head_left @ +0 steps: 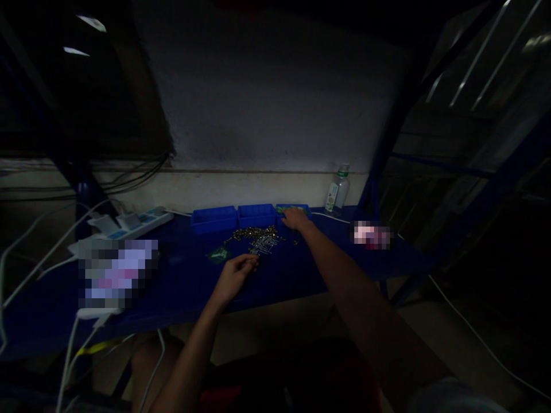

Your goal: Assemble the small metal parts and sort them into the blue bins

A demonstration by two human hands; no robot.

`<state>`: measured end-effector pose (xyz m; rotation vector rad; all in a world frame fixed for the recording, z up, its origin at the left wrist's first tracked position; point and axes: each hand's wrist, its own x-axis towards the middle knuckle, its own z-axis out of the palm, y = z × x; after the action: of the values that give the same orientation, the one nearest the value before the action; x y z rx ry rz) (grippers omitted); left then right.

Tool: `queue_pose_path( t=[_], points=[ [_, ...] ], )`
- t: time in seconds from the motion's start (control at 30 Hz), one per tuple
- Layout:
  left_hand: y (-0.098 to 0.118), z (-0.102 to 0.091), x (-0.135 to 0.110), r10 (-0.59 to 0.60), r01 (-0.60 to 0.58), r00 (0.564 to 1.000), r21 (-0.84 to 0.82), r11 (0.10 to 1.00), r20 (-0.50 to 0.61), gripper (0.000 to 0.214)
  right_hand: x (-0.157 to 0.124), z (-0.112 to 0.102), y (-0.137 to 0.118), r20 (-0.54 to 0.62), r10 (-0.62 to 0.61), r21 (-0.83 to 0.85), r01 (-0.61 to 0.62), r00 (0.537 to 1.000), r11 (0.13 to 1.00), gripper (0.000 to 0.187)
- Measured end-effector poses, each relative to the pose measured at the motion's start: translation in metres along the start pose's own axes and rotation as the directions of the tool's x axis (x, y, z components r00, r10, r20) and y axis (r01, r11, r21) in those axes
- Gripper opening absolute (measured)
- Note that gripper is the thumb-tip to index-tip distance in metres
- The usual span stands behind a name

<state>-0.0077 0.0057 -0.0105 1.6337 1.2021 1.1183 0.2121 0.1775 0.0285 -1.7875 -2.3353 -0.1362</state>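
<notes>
My left hand is at the front of the blue table, fingertips pressed together beside a pile of silver screws. Whatever its fingers pinch is too small and dark to name. My right hand reaches to the rightmost blue bin, its fingers stretched over green plastic packets there. The fingertips are partly lost in the shadow. Behind the screws lies a heap of small brass-coloured parts. A green-tinted plastic bag rests left of the heap.
Two more blue bins, a middle bin and a left bin, line the wall. A plastic bottle stands at the back right. A power strip with white cables lies left. Blurred-out objects lie at both sides of the table.
</notes>
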Motion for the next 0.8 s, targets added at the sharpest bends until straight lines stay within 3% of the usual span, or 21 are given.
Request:
queue_pose_path(
  t=[0.23,0.37,0.47,0.63,0.8],
  points=[
    [0.000,-0.001,0.001,-0.006,0.006,1.000,0.005,1.000,-0.002,0.038,0.000,-0.005,0.003,0.001,-0.015,0.027,0.015,1.000,1.000,0.031],
    [-0.002,-0.001,0.002,-0.004,0.004,1.000,0.020,1.000,0.012,0.040,-0.018,-0.011,-0.008,-0.086,-0.024,0.009,0.025,0.996,1.000,0.032],
    [-0.003,-0.001,0.002,0.011,-0.011,1.000,0.028,1.000,0.007,0.039,-0.038,-0.011,-0.020,-0.197,-0.135,-0.041,0.130,0.971,0.991,0.032],
    [-0.001,-0.001,0.002,0.029,-0.029,0.999,0.055,0.998,0.018,0.037,-0.063,-0.001,-0.039,-0.138,-0.227,-0.068,0.220,0.964,0.973,0.029],
    [0.004,0.000,0.001,0.017,-0.018,1.000,0.084,0.996,0.010,0.040,-0.073,0.009,-0.049,-0.066,-0.344,0.026,0.346,0.937,0.938,0.033]
  ],
)
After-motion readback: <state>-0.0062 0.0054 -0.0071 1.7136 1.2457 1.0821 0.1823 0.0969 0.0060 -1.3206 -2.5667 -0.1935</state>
